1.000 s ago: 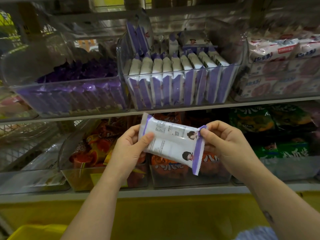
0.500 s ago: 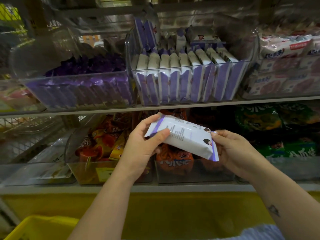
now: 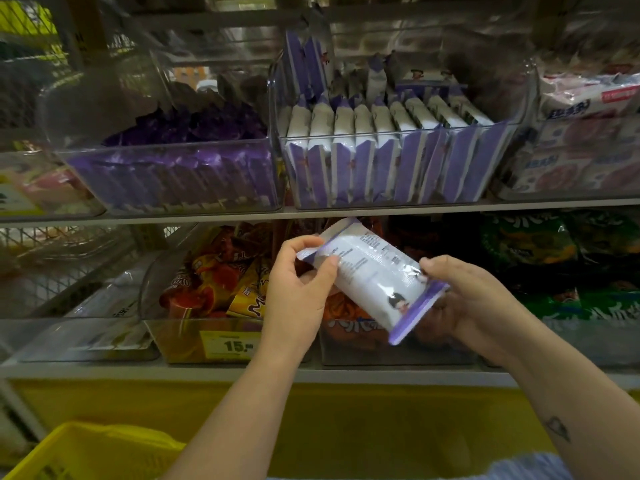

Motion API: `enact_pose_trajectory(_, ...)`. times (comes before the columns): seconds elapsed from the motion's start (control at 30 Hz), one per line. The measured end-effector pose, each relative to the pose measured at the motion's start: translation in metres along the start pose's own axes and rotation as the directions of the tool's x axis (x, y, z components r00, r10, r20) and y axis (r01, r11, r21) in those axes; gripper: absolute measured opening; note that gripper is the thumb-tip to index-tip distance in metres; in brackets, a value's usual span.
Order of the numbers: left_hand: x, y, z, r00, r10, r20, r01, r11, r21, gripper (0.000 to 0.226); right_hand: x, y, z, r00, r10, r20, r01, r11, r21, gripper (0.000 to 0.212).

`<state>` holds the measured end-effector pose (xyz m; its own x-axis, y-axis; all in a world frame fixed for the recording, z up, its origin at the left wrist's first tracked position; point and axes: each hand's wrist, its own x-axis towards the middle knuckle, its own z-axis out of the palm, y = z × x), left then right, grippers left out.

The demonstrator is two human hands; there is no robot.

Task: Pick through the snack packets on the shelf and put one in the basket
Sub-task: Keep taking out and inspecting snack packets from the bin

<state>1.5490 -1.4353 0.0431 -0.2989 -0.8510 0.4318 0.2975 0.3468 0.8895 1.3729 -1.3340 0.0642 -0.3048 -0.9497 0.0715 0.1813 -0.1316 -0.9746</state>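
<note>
A white snack packet (image 3: 372, 273) with purple ends is held in the air in front of the lower shelf, tilted down to the right. My left hand (image 3: 299, 292) pinches its upper left end. My right hand (image 3: 460, 303) grips its lower right purple end. Above it, a clear bin (image 3: 394, 188) on the upper shelf holds several of the same white and purple packets standing in a row. A corner of the yellow basket (image 3: 86, 452) shows at the bottom left, below my left forearm.
A clear bin of dark purple packets (image 3: 180, 168) stands left of the white ones, pink and white packets (image 3: 581, 147) to the right. The lower shelf holds orange and red packets (image 3: 214, 282), green bags (image 3: 561, 265) and a yellow price tag (image 3: 230, 345).
The packet has turned and dropped at its right end, now tilting more steeply. Both hands kept hold of it. The view has shifted, showing more of the yellow basket.
</note>
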Motion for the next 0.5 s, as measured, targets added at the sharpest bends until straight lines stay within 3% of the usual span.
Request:
enact_pose_trajectory(0.1,0.0,-0.006,0.001,0.998,-0.054,-0.043,0.057,0.997,0.059,0.021,-0.003,-0.001,0.002,0.988,0.021,0.151,-0.02,1.0,-0.009,0.024)
enact_pose_trajectory(0.27,-0.005,-0.007,0.011,0.998,-0.059,0.003,0.058,0.995,0.082,0.016,-0.007,0.001,0.003,0.917,0.071,0.393,-0.059,0.997,-0.042,0.049)
enact_pose_trajectory(0.37,-0.007,-0.005,0.015,0.997,-0.047,0.066,0.04,0.994,0.106,0.025,-0.008,0.003,0.005,0.922,0.014,0.386,0.006,0.999,-0.052,0.043)
enact_pose_trajectory(0.5,-0.009,-0.002,0.015,0.932,-0.122,0.34,0.076,0.987,0.145,0.046,-0.008,0.002,0.004,0.952,-0.056,0.301,0.09,0.991,-0.1,0.033)
